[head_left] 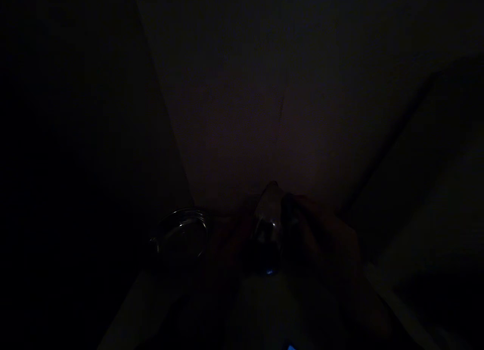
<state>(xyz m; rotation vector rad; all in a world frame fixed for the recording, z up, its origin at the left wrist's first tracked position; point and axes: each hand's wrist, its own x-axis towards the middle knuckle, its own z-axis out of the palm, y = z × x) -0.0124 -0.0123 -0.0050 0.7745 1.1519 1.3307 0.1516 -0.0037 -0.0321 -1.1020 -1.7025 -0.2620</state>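
Observation:
The picture is very dark and most outlines are faint. A shiny metal vessel like a pitcher [267, 229], with a narrow pointed end toward the far side, is near the lower middle. My right hand [333, 234] is closed round its dark handle on the right side. My left hand [229, 241] shows only as a dim reddish shape just left of the vessel; its fingers are lost in the dark, and I cannot tell whether it touches the vessel. Farther left is a round, shiny dish or lid [183, 234] with a glinting rim.
Behind the vessel rises a pale flat surface [234, 133] with a thin vertical seam. A dark slanting edge [393, 133] runs down on the right. A small blue glow [290, 347] shows at the bottom edge. The far left is black.

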